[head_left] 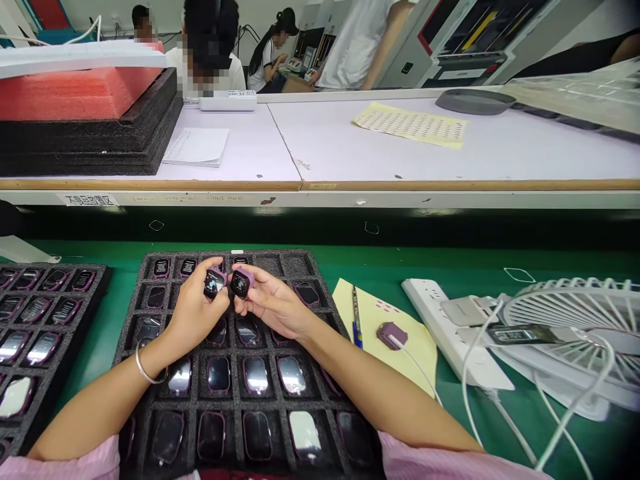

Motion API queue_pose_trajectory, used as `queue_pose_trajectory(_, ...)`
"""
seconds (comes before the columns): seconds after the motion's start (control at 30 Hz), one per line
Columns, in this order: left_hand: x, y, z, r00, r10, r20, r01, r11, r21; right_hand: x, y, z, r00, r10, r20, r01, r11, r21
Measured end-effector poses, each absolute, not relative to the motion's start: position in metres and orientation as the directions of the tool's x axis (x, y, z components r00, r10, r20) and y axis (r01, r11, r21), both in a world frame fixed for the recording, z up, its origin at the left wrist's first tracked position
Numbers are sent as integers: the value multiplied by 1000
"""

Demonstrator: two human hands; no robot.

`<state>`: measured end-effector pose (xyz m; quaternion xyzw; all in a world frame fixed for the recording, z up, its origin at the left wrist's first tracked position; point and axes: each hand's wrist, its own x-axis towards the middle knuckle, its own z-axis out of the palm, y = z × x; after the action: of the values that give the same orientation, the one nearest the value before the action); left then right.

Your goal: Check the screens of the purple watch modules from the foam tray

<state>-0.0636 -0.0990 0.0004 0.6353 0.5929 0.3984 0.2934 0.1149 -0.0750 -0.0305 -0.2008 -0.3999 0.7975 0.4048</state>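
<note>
My left hand [193,310] is closed around a small purple watch body [213,284], held above a black foam tray [295,263]. My right hand [273,303] pinches a second purple watch body [241,283] right beside the first; the two nearly touch. Both hover over the tray's upper rows. The tray's pockets hold several more watch bodies with dark glossy screens [256,373]. A thin bracelet [145,370] sits on my left wrist.
A second foam tray of watch bodies [30,320] lies at the left. To the right are a yellow sheet with a pen [356,313], a purple charging puck on a cable [393,333], a white power strip [450,333] and a white fan [575,327]. Other people stand behind the raised shelf [320,187].
</note>
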Motion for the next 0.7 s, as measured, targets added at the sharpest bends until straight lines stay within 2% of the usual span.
queue_pose_trajectory(0.7,-62,-104,0,-5,982,186,510,-158,845,117,-77,-29,-632,774,25,-494,-377,-784)
